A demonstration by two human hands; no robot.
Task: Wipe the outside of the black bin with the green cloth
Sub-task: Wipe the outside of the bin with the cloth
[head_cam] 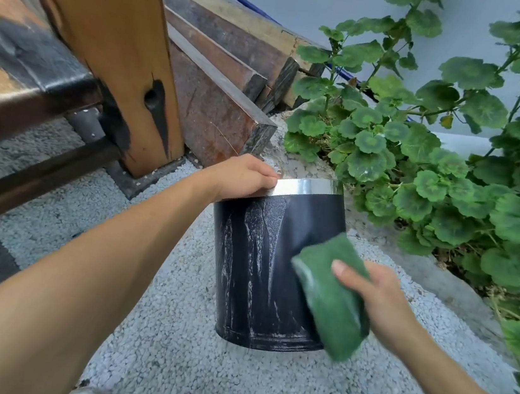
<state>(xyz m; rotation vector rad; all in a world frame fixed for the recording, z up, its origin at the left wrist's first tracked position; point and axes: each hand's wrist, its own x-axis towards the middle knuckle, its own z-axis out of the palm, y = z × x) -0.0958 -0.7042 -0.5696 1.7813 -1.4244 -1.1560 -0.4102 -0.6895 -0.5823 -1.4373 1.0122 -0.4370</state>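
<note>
The black bin [263, 263] stands on pale gravel at the centre, with a shiny metal band round its rim and whitish soapy streaks down its near side. My left hand [241, 176] grips the rim at its upper left. My right hand [377, 298] holds the green cloth [328, 295], a thick folded pad, with the thumb on top. The cloth lies against the bin's lower right side and hides that part of the wall.
A thick wooden post [106, 44] and a dark bench frame [35, 84] stand to the left. Stacked wooden planks [223, 59] lie behind the bin. Leafy green plants [439, 154] fill a bed on the right behind a concrete kerb [440, 276]. Gravel [196, 370] covers the ground in front.
</note>
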